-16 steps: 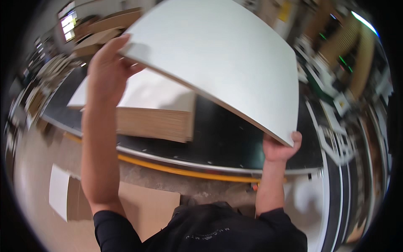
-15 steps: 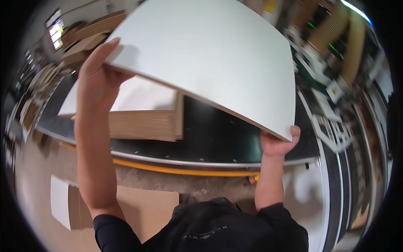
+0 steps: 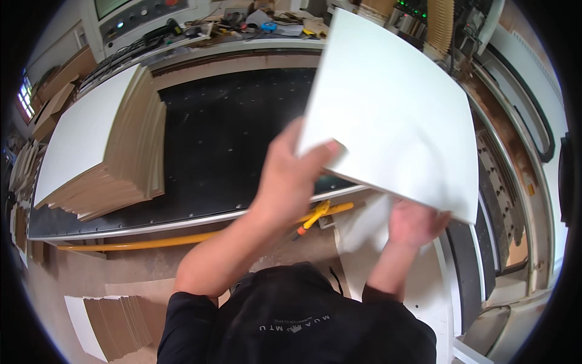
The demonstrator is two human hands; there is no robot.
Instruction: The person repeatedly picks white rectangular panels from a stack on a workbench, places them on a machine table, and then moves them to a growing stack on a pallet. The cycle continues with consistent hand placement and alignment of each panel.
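I hold a white-faced board (image 3: 394, 109) with a thin brown edge, tilted in the air past the right end of the black table (image 3: 233, 139). My left hand (image 3: 288, 170) grips its near left corner, thumb on the white face and the other fingers out of sight beneath it. Under the near right edge is my right hand (image 3: 415, 224), its fingers partly hidden by the board. On the table's left side stands a stack of similar white-topped boards (image 3: 91, 133), slightly uneven along the sides.
A yellow bar (image 3: 157, 242) runs along the table's front, with a yellow-and-orange tool (image 3: 314, 218) by it. More boards (image 3: 109, 324) lie low on the left. Behind are a control panel (image 3: 139, 21) and a cluttered ledge (image 3: 254, 30). Machine rails (image 3: 509, 206) line the right.
The board has swung to the right with both hands on it, and my left hand has crossed from the left side toward the middle. The stack on the table now shows fully.
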